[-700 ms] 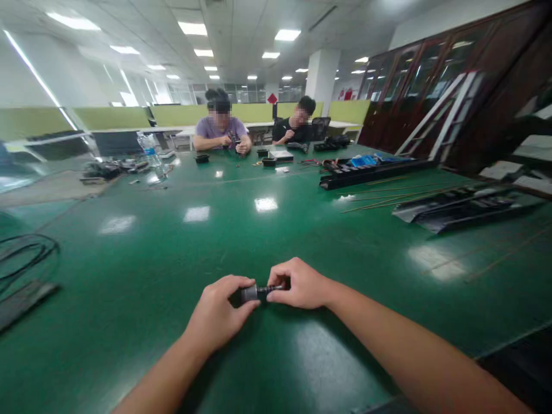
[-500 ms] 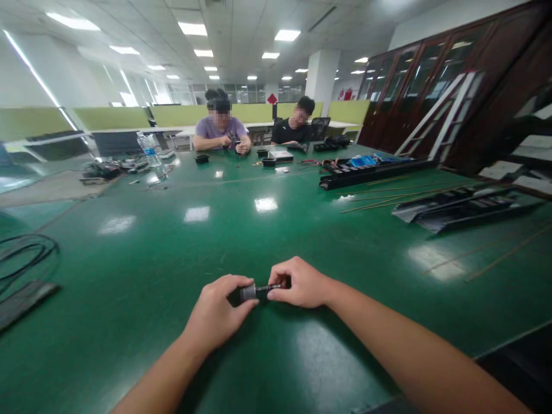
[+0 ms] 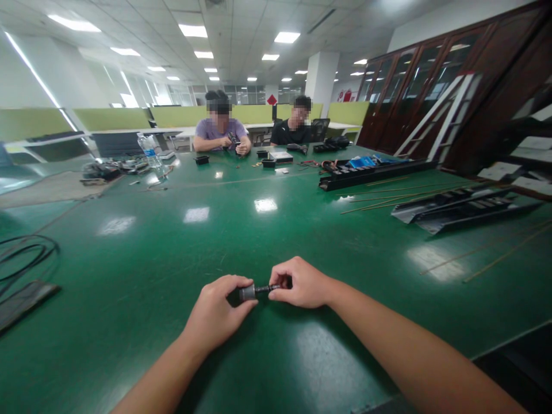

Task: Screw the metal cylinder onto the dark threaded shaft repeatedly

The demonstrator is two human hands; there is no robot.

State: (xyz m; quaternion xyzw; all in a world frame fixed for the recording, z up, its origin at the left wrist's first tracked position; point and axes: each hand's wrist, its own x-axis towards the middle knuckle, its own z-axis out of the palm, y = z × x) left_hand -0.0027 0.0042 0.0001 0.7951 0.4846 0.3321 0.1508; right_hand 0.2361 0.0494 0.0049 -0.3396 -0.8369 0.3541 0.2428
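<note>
My left hand [image 3: 219, 307] grips a short grey cylinder [image 3: 248, 292] with a dark end, thumb below and fingers above. From its right side a thin dark shaft [image 3: 262, 289] runs toward my right hand [image 3: 299, 284]. The fingertips of that hand pinch the shaft's far end, with the curled fingers hiding part of it. Cylinder and shaft lie in one line, roughly level, just over the green tabletop [image 3: 233, 241]. What exact kind of part this is, I cannot make out.
Two people sit across the table, one holding a dark object. A black cable [image 3: 30, 253] and a flat dark piece [image 3: 26, 302] lie left. Metal channels [image 3: 457, 213], thin rods [image 3: 388, 201] and a long black tray [image 3: 371, 172] lie right. A plastic bottle [image 3: 149, 150] stands far left.
My hands keep nearly the same place and grip on the part. Across the table, the person in black has shifted their head slightly.
</note>
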